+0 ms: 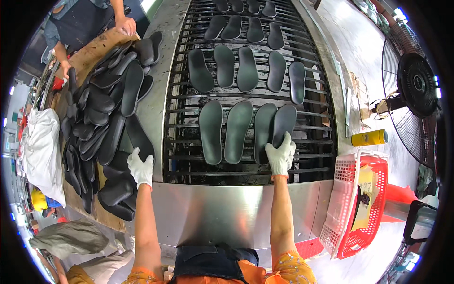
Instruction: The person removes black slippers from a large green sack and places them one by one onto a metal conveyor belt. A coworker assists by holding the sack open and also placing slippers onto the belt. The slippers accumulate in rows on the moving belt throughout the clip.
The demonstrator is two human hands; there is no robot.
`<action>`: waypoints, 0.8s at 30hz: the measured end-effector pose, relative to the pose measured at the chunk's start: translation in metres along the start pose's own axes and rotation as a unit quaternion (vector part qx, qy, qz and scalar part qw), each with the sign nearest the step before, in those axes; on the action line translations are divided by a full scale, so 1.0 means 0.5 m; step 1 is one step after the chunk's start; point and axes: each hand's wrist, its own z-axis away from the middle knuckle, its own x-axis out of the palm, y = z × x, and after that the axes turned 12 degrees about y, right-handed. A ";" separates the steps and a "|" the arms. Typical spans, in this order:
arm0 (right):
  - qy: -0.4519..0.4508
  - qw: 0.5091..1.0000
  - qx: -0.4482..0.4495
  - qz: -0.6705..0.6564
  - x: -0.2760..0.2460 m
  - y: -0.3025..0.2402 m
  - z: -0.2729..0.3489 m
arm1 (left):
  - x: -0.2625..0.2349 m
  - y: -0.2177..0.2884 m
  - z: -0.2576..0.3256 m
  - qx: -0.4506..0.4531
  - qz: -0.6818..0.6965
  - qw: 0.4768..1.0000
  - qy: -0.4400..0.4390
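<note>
A black, slatted metal conveyor [312, 141] runs from near to far. Left of it, a brown wooden table [97, 46] bears a heap of black, foot-shaped insoles [106, 109]. Similar insoles lie in rows along the conveyor. The white-gloved right hand [281, 154] pinches the near end of a smooth dark-grey insole [284, 120], rightmost in the nearest row. The white-gloved left hand [140, 167] is at the heap's right edge; whether it grips anything I cannot tell.

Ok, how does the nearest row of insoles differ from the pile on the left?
The nearest row lies side by side, only its right two overlapping; the pile is heaped, pointing various ways. The row has four pieces; the pile has far more. The right hand is on the row's rightmost insole; the left hand is at the pile's edge. Both are dark and sole-shaped.
</note>
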 end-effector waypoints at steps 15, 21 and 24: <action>0.065 0.932 -0.288 -0.210 0.064 -0.023 0.160 | 0.047 -0.047 -0.017 -0.264 0.451 0.843 -0.125; -0.347 0.881 -0.100 -0.304 0.061 -0.099 0.365 | -0.007 0.011 0.141 -0.149 0.536 0.788 -0.265; -0.375 0.858 -0.071 -0.342 0.076 -0.062 0.392 | -0.015 0.061 0.246 -0.167 0.562 0.746 -0.318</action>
